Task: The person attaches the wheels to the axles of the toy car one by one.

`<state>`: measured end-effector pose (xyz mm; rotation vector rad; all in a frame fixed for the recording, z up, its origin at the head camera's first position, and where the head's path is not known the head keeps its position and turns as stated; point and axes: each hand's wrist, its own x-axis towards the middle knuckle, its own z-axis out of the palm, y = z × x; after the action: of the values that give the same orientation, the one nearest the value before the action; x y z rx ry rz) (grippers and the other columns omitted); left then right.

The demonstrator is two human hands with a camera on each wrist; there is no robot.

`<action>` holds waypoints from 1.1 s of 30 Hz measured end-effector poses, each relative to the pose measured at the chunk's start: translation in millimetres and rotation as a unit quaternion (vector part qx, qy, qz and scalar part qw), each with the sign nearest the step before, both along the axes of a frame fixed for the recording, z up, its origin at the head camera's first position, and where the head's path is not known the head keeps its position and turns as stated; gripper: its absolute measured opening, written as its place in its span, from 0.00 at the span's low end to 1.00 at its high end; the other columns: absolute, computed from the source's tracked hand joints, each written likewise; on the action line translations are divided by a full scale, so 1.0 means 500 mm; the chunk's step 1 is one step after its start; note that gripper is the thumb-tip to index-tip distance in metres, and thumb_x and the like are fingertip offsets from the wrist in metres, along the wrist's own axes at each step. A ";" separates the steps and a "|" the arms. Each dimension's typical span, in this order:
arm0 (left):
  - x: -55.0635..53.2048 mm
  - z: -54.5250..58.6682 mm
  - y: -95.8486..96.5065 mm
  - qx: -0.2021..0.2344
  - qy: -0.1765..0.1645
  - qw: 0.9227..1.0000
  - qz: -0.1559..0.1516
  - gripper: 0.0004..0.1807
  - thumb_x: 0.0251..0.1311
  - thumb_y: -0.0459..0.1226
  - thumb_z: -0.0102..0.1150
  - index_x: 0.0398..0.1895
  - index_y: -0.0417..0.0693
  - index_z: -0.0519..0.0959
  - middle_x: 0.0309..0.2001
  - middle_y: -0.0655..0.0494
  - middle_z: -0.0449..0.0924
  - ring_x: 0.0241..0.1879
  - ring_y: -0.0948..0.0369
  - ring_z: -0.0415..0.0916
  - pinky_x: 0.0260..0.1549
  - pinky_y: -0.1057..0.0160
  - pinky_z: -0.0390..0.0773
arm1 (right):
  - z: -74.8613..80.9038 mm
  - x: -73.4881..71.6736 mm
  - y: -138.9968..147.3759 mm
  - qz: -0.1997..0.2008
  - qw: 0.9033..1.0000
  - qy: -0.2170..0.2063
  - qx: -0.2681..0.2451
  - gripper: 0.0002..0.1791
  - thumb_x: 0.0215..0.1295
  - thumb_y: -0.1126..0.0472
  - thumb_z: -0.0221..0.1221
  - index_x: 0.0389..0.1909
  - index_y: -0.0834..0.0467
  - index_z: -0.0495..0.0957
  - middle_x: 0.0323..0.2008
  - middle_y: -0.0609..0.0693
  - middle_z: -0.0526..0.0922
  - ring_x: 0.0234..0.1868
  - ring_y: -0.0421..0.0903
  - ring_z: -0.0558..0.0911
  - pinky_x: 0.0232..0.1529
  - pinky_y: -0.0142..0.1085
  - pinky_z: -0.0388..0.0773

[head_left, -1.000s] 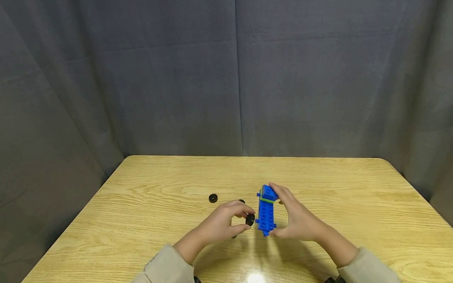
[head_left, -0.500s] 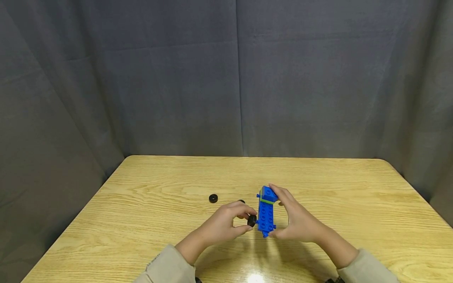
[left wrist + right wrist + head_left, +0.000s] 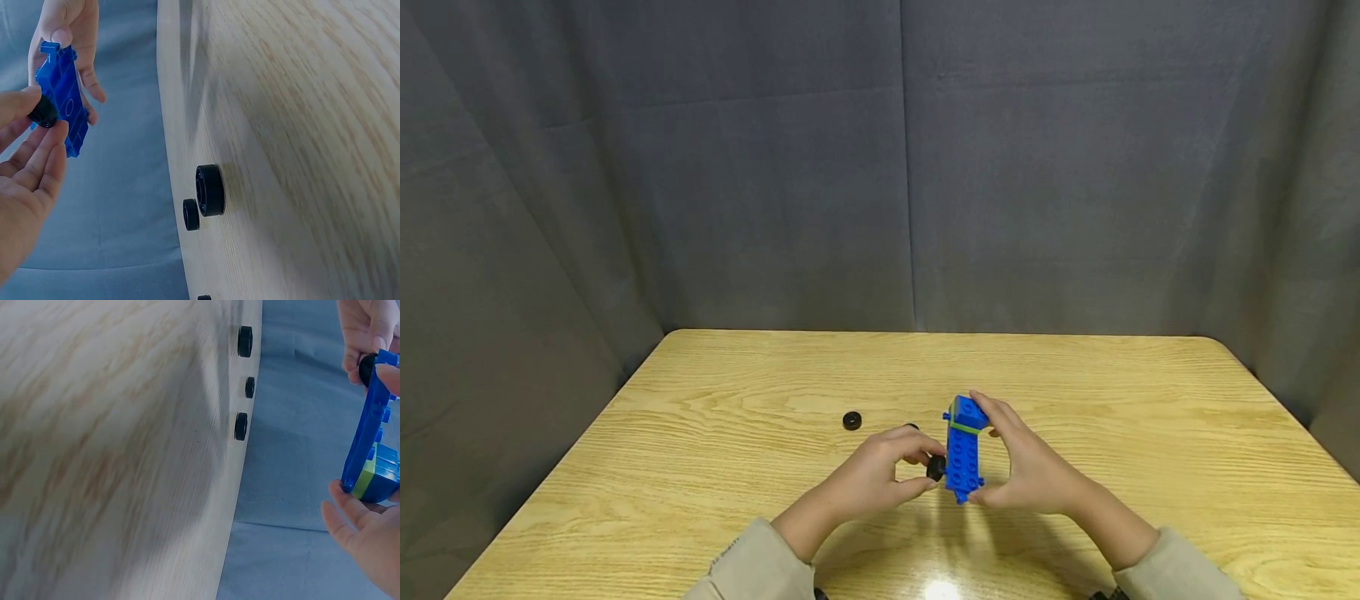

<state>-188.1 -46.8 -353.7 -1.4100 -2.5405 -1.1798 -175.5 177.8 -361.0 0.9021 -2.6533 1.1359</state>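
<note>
My left hand (image 3: 872, 471) pinches a small black toy wheel (image 3: 935, 468) between thumb and fingertips. The wheel sits right at the left side of a blue toy car chassis (image 3: 962, 458), over the axle peg near its lower end. My right hand (image 3: 1030, 458) grips the chassis at both ends, thumb at the near end and fingers at the far end. Studs run along the chassis, and a blue block over a thin lime-green layer (image 3: 364, 480) caps its far end. In the left wrist view the chassis underside shows, with the wheel (image 3: 44, 112) against its edge.
One loose black wheel (image 3: 852, 421) lies on the wooden table (image 3: 737, 392) left of the hands. Another wheel (image 3: 912, 426) is partly hidden behind the left hand. Three wheels show in the right wrist view, including a near one (image 3: 245, 342). A grey curtain (image 3: 775, 208) hangs behind the table.
My left hand has moved slightly right, bringing the wheel from a small gap up to the chassis's lower-left axle peg. The right hand and the chassis stay almost where they were.
</note>
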 end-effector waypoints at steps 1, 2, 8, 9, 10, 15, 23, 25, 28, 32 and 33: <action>0.000 -0.001 0.001 0.001 0.001 1.000 0.000 0.17 0.48 0.32 0.60 0.45 0.45 0.74 0.38 0.59 0.73 0.38 0.66 0.72 0.39 0.70 0.70 | 0.000 0.000 0.000 0.000 1.000 -0.002 -0.001 0.59 0.33 0.59 0.70 0.66 0.54 0.41 0.59 0.54 0.55 0.55 0.48 0.62 0.48 0.47 0.65; -0.001 -0.001 0.001 0.002 0.001 1.000 0.000 0.17 0.48 0.32 0.60 0.44 0.45 0.74 0.38 0.59 0.73 0.37 0.66 0.72 0.39 0.71 0.70 | 0.000 0.000 0.000 0.000 1.000 -0.003 -0.001 0.59 0.33 0.58 0.70 0.66 0.54 0.41 0.59 0.54 0.55 0.55 0.48 0.62 0.48 0.47 0.65; -0.002 -0.003 0.003 0.014 0.008 1.000 -0.005 0.16 0.49 0.32 0.60 0.44 0.45 0.74 0.38 0.60 0.73 0.37 0.69 0.71 0.39 0.71 0.71 | -0.002 0.000 0.001 -0.004 1.000 -0.006 0.003 0.60 0.35 0.57 0.69 0.66 0.54 0.39 0.59 0.54 0.55 0.54 0.49 0.63 0.48 0.48 0.66; -0.002 -0.003 0.003 0.016 0.009 1.000 -0.005 0.16 0.49 0.32 0.60 0.44 0.45 0.74 0.38 0.59 0.73 0.37 0.69 0.71 0.39 0.70 0.71 | -0.003 0.000 0.001 -0.003 1.000 -0.007 0.002 0.60 0.35 0.57 0.69 0.66 0.54 0.39 0.59 0.54 0.55 0.54 0.49 0.63 0.48 0.48 0.66; -0.002 -0.004 0.003 0.019 0.009 1.000 -0.005 0.16 0.49 0.32 0.60 0.44 0.44 0.74 0.38 0.59 0.73 0.37 0.69 0.71 0.39 0.70 0.71 | -0.003 0.000 0.002 -0.001 1.000 -0.005 0.003 0.60 0.35 0.57 0.69 0.66 0.55 0.39 0.59 0.55 0.55 0.54 0.49 0.63 0.48 0.48 0.66; -0.003 -0.008 0.003 0.021 0.015 1.000 -0.005 0.16 0.49 0.32 0.60 0.44 0.44 0.74 0.38 0.58 0.73 0.37 0.68 0.71 0.38 0.69 0.72 | -0.007 0.001 0.003 0.007 1.000 0.000 0.004 0.59 0.37 0.55 0.69 0.66 0.56 0.38 0.58 0.57 0.55 0.54 0.52 0.63 0.47 0.49 0.65; -0.002 -0.010 0.003 0.017 0.012 1.000 0.002 0.16 0.50 0.33 0.60 0.44 0.45 0.74 0.39 0.59 0.73 0.37 0.69 0.71 0.39 0.69 0.71 | -0.006 0.002 0.001 0.002 1.000 -0.026 -0.005 0.61 0.35 0.55 0.70 0.66 0.55 0.38 0.59 0.57 0.54 0.56 0.52 0.61 0.49 0.49 0.64; -0.001 -0.011 0.003 0.018 0.011 1.000 0.003 0.16 0.50 0.33 0.60 0.44 0.44 0.74 0.39 0.58 0.73 0.37 0.69 0.71 0.39 0.68 0.72 | -0.006 0.003 0.001 0.003 1.000 -0.028 -0.003 0.61 0.36 0.54 0.70 0.66 0.55 0.37 0.60 0.57 0.53 0.56 0.52 0.61 0.48 0.49 0.64; -0.001 -0.013 0.004 0.021 0.011 1.000 0.002 0.16 0.50 0.33 0.60 0.44 0.44 0.74 0.39 0.58 0.73 0.37 0.69 0.71 0.38 0.69 0.72 | -0.005 0.004 0.000 0.005 1.000 -0.029 -0.002 0.61 0.37 0.51 0.69 0.66 0.56 0.37 0.60 0.58 0.52 0.56 0.53 0.61 0.48 0.50 0.64; 0.000 -0.015 0.005 0.025 0.011 1.000 0.001 0.16 0.50 0.33 0.59 0.45 0.44 0.74 0.40 0.58 0.73 0.37 0.69 0.71 0.38 0.69 0.72 | -0.004 0.005 -0.001 0.006 1.000 -0.030 -0.001 0.60 0.38 0.53 0.69 0.66 0.56 0.37 0.61 0.58 0.51 0.56 0.53 0.60 0.48 0.50 0.64; 0.000 -0.016 0.005 0.026 0.010 1.000 0.001 0.16 0.50 0.33 0.59 0.44 0.44 0.74 0.40 0.58 0.73 0.37 0.69 0.71 0.38 0.69 0.72 | -0.004 0.005 -0.002 0.006 1.000 -0.029 -0.002 0.60 0.37 0.55 0.69 0.66 0.55 0.37 0.60 0.58 0.51 0.56 0.52 0.60 0.48 0.49 0.64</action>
<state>-188.0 -44.2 -361.5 -1.3998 -2.4786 -1.2148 -173.2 177.0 -362.9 0.8987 -2.6933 1.1884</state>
